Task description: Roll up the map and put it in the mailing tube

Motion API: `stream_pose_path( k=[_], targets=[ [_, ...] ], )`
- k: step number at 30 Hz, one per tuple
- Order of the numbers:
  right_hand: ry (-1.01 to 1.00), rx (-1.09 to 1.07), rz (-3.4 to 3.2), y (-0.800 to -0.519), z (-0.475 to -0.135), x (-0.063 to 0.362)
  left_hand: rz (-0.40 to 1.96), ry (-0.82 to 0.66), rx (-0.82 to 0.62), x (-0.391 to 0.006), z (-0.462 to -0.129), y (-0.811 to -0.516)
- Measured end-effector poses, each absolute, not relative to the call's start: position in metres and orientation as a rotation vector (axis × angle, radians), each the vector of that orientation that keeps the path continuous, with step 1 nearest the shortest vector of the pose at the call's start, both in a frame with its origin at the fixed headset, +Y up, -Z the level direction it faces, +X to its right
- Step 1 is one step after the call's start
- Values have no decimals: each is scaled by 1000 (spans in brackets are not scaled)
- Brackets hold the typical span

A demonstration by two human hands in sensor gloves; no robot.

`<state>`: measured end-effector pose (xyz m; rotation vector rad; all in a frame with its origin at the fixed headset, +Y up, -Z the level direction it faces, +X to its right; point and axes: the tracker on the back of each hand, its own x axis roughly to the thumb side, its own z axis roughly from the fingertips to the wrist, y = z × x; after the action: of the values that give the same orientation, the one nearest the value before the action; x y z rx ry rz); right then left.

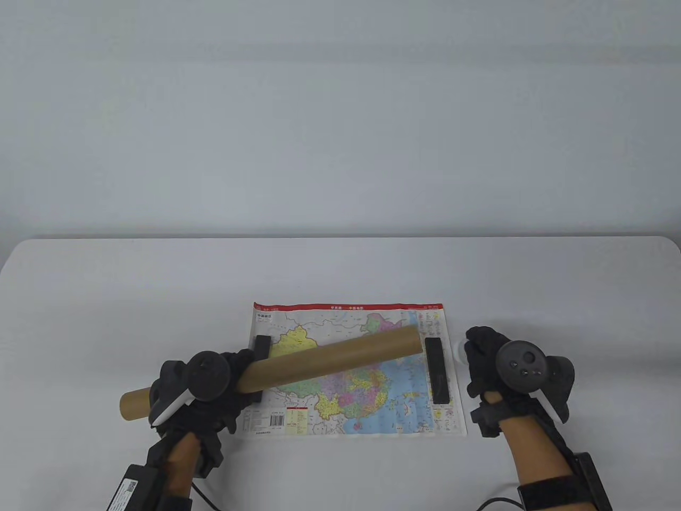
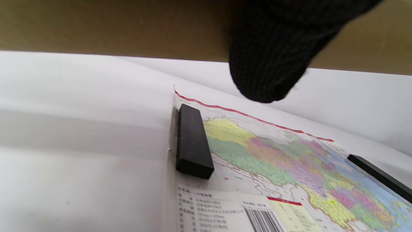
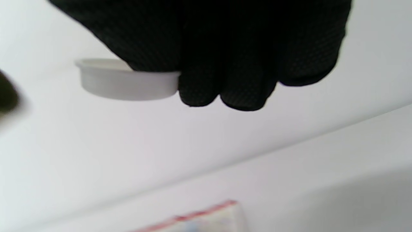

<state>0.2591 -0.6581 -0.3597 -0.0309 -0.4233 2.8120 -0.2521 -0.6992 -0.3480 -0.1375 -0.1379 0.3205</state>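
Observation:
A colourful map (image 1: 367,394) lies flat on the white table (image 1: 106,298), held down by a black bar (image 1: 441,370) near its right edge and another (image 2: 192,141) near its left edge. My left hand (image 1: 213,388) grips a brown cardboard mailing tube (image 1: 330,359) and holds it slanted above the map, its far end up to the right; the tube fills the top of the left wrist view (image 2: 112,29). My right hand (image 1: 481,356), to the right of the map, holds a white plastic tube cap (image 3: 125,82) in its fingers (image 3: 225,87) above the table.
The table's far edge (image 1: 340,238) meets a plain grey wall. A corner of the map shows at the bottom of the right wrist view (image 3: 206,217). A cable (image 1: 500,501) trails from my right forearm at the bottom edge.

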Motion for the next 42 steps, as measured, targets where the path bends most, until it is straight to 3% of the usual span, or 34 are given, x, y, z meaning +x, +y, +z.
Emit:
stream_pose_path(
  k=[2,9,16,26,30,36,42],
  targets=[
    [-225,-127,2980,-677,-372,277,328,-112,-130,-257,-348,-700],
    [89,-414,3111,-732,-380,335,352,-89,-123,-262,-348,-702],
    [172,-512,3087,-757,-374,355,345,-113,-123,-258,-348,-702],
    [185,-507,3096,-760,-374,355,351,-112,-128,-259,-347,-703],
    [198,-505,3076,-754,-373,356,365,-97,-126,-262,-346,-703],
    [-20,-400,3010,-714,-367,343,397,-48,-147,-272,-350,-702],
    [-369,51,2670,-656,-353,292,423,67,-212,-293,-360,-698]
  ],
)
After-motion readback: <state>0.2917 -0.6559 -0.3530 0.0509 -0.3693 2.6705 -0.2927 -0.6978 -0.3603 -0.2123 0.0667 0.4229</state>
